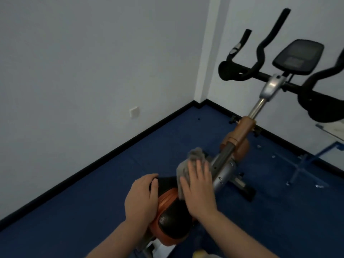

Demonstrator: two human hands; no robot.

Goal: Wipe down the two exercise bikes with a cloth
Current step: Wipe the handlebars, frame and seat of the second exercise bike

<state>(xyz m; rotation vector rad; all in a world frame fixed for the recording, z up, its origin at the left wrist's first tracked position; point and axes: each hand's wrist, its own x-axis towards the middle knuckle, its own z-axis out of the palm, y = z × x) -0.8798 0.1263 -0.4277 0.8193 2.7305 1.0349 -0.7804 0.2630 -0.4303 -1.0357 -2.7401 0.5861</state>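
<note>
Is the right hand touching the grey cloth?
Touching. The head view shows the right hand lying flat with straight fingers on the grey cloth.

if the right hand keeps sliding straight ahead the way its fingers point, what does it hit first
The right hand lies flat on the grey cloth over the saddle nose, fingers pointing up-frame. Straight ahead, it would probably meet the bike's silver frame tube first, though depth is hard to judge.

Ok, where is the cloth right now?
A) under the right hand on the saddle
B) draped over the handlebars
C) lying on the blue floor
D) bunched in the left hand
A: the right hand lies flat, fingers straight, pressing the grey cloth onto the front of the saddle, while the left hand holds the saddle's side.
</note>
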